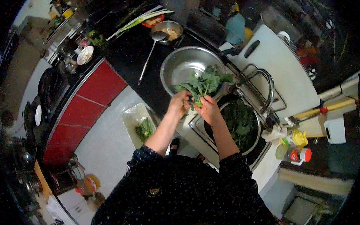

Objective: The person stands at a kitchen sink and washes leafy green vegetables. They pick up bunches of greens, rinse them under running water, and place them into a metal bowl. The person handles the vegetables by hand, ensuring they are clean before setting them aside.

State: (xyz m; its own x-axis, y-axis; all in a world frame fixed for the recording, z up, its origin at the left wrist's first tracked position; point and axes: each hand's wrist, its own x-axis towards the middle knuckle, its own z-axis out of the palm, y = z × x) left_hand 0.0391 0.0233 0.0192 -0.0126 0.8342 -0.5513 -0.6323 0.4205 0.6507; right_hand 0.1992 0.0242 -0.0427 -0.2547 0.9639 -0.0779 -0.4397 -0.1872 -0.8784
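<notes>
A bunch of leafy greens [205,84] is held between my two hands, over the near rim of a wide steel basin [176,64]. My left hand [181,102] closes on the left side of the bunch, its fingertips partly hidden by leaves. The stems are pinched by my right hand [207,108]. Some of the leaves hang into the basin. Just right of my right forearm, a round pan [258,138] full of dark greens [240,122] sits in the sink.
Beside the basin lies a ladle [148,59], its head against a small steel bowl [172,29]. A curved faucet [270,86] and white cutting board [278,64] stand at right. Below left, a pale bin [129,118] holds leaf scraps. Bottles [296,155] line the right counter.
</notes>
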